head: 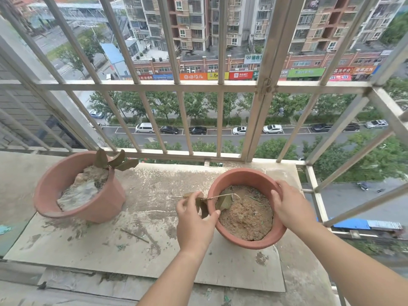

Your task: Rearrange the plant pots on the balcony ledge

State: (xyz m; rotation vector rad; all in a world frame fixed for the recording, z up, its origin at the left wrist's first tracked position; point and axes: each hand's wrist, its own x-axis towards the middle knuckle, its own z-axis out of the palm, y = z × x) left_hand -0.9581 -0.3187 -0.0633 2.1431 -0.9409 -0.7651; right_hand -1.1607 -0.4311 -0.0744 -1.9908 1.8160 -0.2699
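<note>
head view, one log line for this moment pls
left hand: grips right pot left rim | right hand: grips its right rim | left pot: apart on ledge, untouched

I see a railing (132, 85), cars (144, 127) parked below, trees (194, 104), shop signs (193, 76), and apartment blocks (192, 23) beyond.

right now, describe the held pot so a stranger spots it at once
Two terracotta pots stand on the concrete ledge by the railing. It is the right pot, gripped at its rim by the left hand and right hand. Unlike the left pot, its twig droops sideways.
</note>
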